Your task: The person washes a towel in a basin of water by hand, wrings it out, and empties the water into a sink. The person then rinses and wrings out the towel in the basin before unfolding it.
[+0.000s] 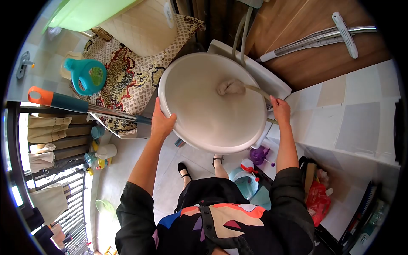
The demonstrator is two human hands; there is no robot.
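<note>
clamping left hand (163, 123) on left rim of white basin (204, 121), mid-scene, prob to steady it; pinching tan tube (256, 90) w/ right hand (281, 110) nr right rim, prob to control end at beige bundle (231, 87) inside.

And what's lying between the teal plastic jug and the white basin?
In the head view, patterned cloth lies between the teal plastic jug and the white basin.

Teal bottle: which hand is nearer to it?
Left. The left hand is at the left rim of the white basin, on the same side as the teal bottle; the right hand is past the basin's right rim, farther away.
</note>
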